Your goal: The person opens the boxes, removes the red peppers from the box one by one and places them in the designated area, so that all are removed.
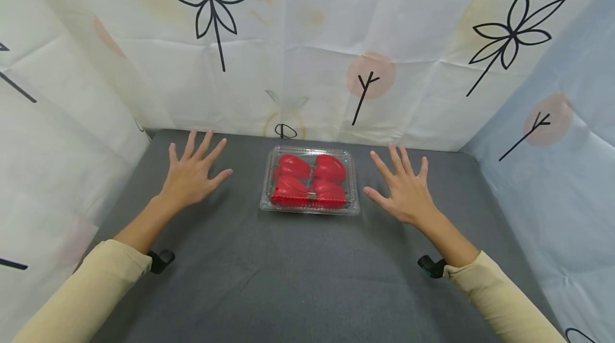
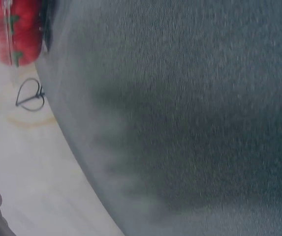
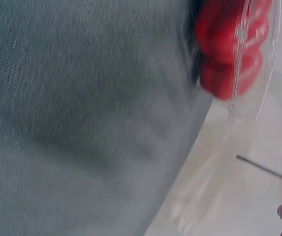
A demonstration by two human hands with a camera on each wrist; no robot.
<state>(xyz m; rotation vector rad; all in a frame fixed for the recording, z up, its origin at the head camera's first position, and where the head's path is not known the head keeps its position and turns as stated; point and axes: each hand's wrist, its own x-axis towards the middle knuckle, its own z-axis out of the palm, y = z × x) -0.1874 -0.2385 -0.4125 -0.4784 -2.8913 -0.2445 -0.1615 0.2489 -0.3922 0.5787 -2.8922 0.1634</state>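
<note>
A clear plastic clamshell box (image 1: 309, 211) sits on the grey table toward its far edge, holding several red bell peppers (image 1: 329, 168). Green stems show on the peppers in the left wrist view. To the left of the box, my left hand (image 1: 188, 178) is spread with straight fingers and holds nothing. My right hand (image 1: 407, 193) is on the other side, fingers also spread, thumb pointing toward the box but apart from it. In each wrist view only a few fingertips enter at the border.
The grey cloth-covered table (image 1: 298, 279) is bounded by white curtains (image 1: 312, 22) with leaf and flower drawings at the back and sides. A black wrist strap (image 1: 162, 261) is on the left arm, and another strap (image 1: 431, 266) on the right.
</note>
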